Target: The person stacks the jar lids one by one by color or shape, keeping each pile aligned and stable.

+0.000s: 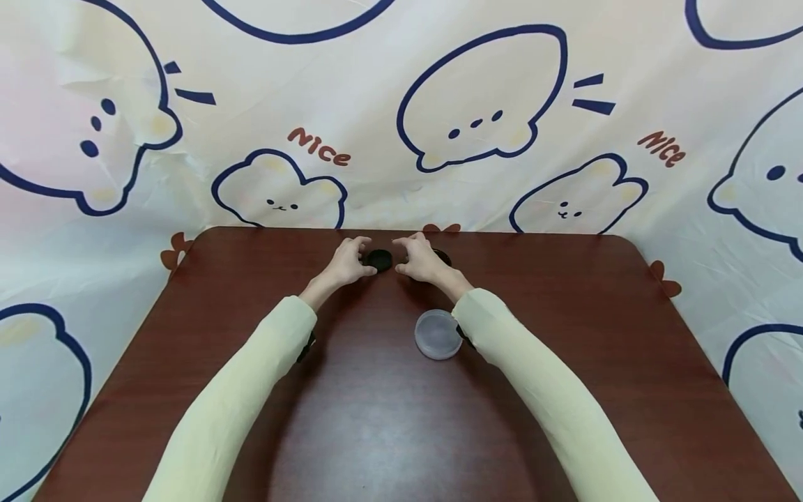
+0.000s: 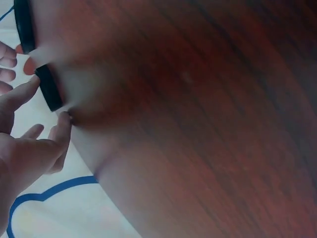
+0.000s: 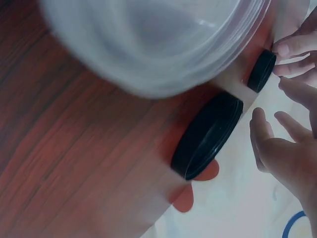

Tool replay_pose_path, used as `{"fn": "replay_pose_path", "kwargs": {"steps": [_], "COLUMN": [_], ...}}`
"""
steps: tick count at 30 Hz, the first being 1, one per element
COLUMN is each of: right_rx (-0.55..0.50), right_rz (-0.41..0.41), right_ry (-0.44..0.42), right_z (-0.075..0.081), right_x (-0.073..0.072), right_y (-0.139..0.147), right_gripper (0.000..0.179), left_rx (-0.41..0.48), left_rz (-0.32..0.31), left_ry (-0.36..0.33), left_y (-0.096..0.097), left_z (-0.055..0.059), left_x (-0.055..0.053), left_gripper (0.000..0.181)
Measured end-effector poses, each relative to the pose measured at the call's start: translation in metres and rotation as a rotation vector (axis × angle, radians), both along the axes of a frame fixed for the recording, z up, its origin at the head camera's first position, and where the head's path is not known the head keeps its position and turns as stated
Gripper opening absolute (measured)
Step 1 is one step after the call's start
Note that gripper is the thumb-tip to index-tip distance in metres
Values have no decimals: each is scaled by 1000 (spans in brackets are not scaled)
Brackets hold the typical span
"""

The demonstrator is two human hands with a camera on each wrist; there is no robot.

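Note:
At the far edge of the table, a small round black lid (image 1: 379, 260) lies between both hands. My left hand (image 1: 345, 263) is at its left side, thumb and fingers spread around it. In the left wrist view the thumb appears to touch the small lid (image 2: 48, 88), while a fingertip is close to its other end. Right of it, my right hand (image 1: 422, 259) holds nothing, fingers parted and facing the small lid. A larger black lid (image 3: 208, 136) is beside the right hand, mostly hidden behind it in the head view. Nearer stands a clear round plastic container (image 1: 438, 335).
The brown wooden table (image 1: 376, 425) ends just beyond the hands. A white cloth with cartoon prints (image 1: 370, 84) hangs behind it and along both sides. The clear container sits close by the right sleeve (image 1: 495, 328).

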State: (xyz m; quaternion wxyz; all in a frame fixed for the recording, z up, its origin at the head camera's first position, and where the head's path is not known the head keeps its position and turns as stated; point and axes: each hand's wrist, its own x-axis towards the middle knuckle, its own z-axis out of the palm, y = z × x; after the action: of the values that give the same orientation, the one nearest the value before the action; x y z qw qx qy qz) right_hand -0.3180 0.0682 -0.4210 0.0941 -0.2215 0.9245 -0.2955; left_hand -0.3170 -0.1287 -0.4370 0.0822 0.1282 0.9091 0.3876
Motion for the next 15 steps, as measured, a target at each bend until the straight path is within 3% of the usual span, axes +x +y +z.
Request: {"fn": "replay_pose_path", "kwargs": {"steps": [7, 15], "right_rx": [27, 74], "right_rz": [-42, -70], "right_ry": [-31, -78], "right_z": [-9, -9], "right_x": [-7, -11], "right_y": [-17, -32], "right_gripper": [55, 58], "left_rx": [-60, -132], "left_rz": [24, 32], "left_ry": [39, 61], "left_y": [4, 10], "left_z": [-10, -9], "left_x": [-4, -7], "left_gripper": [69, 67]}}
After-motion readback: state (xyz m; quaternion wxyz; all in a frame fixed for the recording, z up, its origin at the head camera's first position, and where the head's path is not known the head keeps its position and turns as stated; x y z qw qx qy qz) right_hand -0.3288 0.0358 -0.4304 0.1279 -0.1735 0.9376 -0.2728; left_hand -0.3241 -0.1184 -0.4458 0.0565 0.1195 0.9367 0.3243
